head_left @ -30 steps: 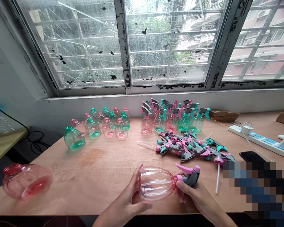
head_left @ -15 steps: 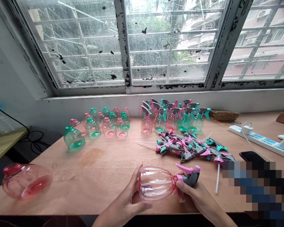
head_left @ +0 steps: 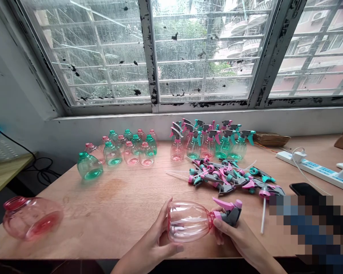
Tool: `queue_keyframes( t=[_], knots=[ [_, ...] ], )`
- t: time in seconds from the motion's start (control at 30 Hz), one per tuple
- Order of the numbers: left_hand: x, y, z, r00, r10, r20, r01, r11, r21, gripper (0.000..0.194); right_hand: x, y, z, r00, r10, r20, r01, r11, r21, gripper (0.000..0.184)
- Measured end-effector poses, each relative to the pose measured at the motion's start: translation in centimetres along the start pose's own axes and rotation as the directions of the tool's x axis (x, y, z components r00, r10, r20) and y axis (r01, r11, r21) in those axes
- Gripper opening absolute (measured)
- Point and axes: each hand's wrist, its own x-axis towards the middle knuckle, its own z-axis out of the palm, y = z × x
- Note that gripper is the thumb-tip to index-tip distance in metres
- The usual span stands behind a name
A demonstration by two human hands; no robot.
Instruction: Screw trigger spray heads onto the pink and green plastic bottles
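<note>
A clear pink spray bottle [head_left: 188, 221] lies sideways between my hands, just above the front of the table. My left hand [head_left: 157, 236] is closed around its base end, thumb below and fingers behind. At the neck, my right hand [head_left: 234, 232] grips the pink collar of the grey and pink trigger sprayer [head_left: 230, 211], which sits on the bottle's mouth. The sprayer's pink lever points up and to the left. Beyond my hands is a heap of loose trigger sprayers [head_left: 223, 177], pink, teal and grey, with thin tubes sticking out.
Pink and green bottles without sprayers [head_left: 131, 155] stand back left; a larger-looking pink bottle [head_left: 42, 219] is front left. Several bottles with sprayers [head_left: 208, 146] stand by the wall. A power strip [head_left: 314, 167] and a phone [head_left: 303, 188] lie right, near a blurred patch.
</note>
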Motion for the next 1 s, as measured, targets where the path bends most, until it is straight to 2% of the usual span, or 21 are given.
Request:
queue_keyframes(
  t=[1.0],
  knots=[
    [-0.02,-0.13,0.07,1.000,-0.009,-0.005,0.009,1.000,-0.019,0.107,-0.01,-0.35,0.27,1.000,-0.011,0.001,0.011,1.000,-0.009,0.038]
  ],
)
